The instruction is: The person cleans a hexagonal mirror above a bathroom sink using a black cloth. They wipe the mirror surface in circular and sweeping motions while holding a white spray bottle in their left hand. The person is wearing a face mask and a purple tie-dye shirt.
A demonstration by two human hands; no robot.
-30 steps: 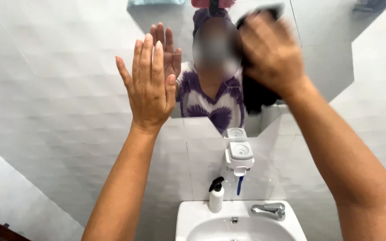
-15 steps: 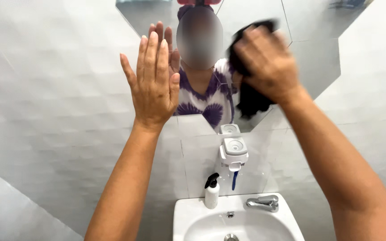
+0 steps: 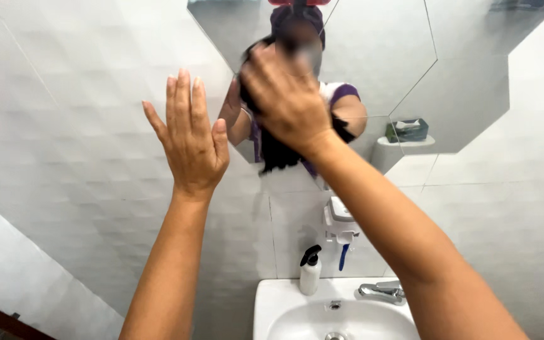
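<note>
Right hand (image 3: 288, 101) has swept the dark cloth (image 3: 276, 151) leftward across the mirror (image 3: 379, 56).

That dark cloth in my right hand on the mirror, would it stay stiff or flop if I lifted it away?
The dark cloth would probably flop: it hangs loose below the right hand pressing it to the mirror. It looks light, since its loose end drapes thin and limp.

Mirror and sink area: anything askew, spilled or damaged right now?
Nothing stands out. The right hand presses a dark cloth on the mirror, whose glass shows no cracks. The left hand is flat on the tiled wall. The pump bottle stands upright on the sink; no spill shows.
</note>
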